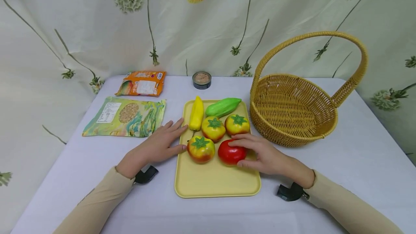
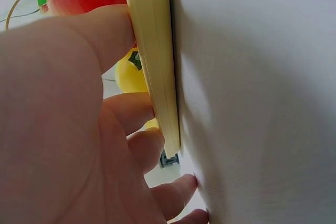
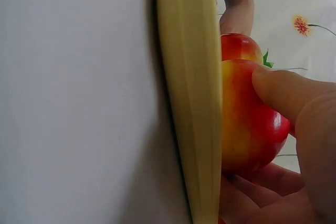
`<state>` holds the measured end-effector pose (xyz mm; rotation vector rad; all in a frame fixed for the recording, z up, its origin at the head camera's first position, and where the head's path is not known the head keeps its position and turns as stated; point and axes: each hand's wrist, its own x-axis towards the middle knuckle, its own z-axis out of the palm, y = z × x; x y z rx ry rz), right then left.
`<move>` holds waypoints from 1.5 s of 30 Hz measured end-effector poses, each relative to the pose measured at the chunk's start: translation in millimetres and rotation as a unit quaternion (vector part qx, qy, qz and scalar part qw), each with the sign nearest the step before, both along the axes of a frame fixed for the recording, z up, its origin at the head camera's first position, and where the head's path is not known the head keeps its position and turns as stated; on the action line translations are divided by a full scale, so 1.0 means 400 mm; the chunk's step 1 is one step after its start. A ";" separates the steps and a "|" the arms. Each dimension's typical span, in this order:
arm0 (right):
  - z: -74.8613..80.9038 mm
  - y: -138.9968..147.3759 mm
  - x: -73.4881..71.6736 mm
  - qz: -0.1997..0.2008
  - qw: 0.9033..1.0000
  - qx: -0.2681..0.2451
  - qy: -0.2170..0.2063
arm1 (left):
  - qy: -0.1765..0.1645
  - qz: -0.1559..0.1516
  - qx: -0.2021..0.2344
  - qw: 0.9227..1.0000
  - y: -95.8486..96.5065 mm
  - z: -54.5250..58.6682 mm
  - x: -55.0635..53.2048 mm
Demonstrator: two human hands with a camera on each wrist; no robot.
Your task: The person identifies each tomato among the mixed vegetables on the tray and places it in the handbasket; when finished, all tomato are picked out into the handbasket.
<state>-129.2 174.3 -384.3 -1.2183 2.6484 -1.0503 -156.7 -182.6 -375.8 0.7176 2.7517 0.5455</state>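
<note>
A yellow tray (image 1: pixel 217 185) lies in the middle of the table with toy produce on it. My right hand (image 1: pixel 264 154) holds a red toy tomato (image 1: pixel 230 153), thumb on the near side and fingers over the far side; the right wrist view shows its yellow underside. My left hand (image 1: pixel 157 147) rests at the tray's left rim, fingers spread, thumb close to a red-yellow toy tomato (image 1: pixel 200 151) with a green calyx. Behind sit two more such tomatoes (image 1: pixel 213 128), a yellow toy pepper (image 1: pixel 196 114) and a green ridged toy vegetable (image 1: pixel 223 107).
Right of the tray stands a wicker basket (image 1: pixel 325 133) with a tall arched handle. At the left lie a green patterned food bag (image 1: pixel 149 116) and an orange packet (image 1: pixel 146 84). Behind the tray is a small round tin (image 1: pixel 202 80). A flowered cloth hangs at the back.
</note>
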 end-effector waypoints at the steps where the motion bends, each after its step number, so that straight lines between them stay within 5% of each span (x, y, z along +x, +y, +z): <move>1: 0.001 0.000 0.000 0.000 1.000 0.000 -0.003 | 0.000 0.000 0.001 1.000 -0.001 0.000 0.000; 27: 0.023 0.000 0.008 -0.010 1.000 0.007 -0.019 | 0.003 -0.002 0.005 1.000 -0.003 -0.006 -0.007; 45: 0.087 0.052 -0.017 -0.042 0.994 -0.039 0.088 | 0.001 -0.001 0.000 1.000 -0.002 -0.008 -0.005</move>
